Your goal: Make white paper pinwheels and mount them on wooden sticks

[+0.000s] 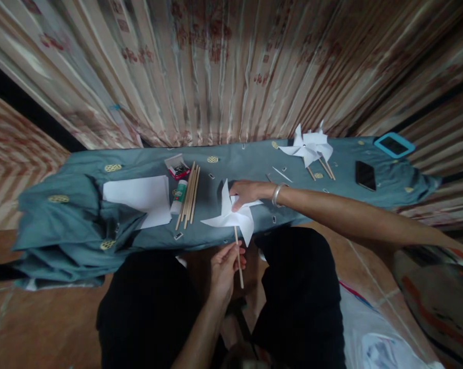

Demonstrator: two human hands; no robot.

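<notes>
A white paper pinwheel [239, 219] on a thin wooden stick [237, 241] is between my two hands, over the near edge of the cloth-covered surface. My left hand [225, 264] pinches the stick below the paper blades. At the pinwheel's middle, the fingers of my right hand [246, 192] press on the paper, thumb near the centre; some of those fingers are hidden by the blades. A bracelet circles my right wrist. Left of the pinwheel lie several loose wooden sticks [188, 200] and a green and white glue stick [178, 196].
A small open box of metal pins [177, 167] stands behind the sticks. White paper sheets [139, 195] lie at left. Back right are other paper pinwheels [308, 146], a dark phone [365, 175] and a blue-framed tablet [394, 145]. A white plastic bag [369, 328] is on the floor.
</notes>
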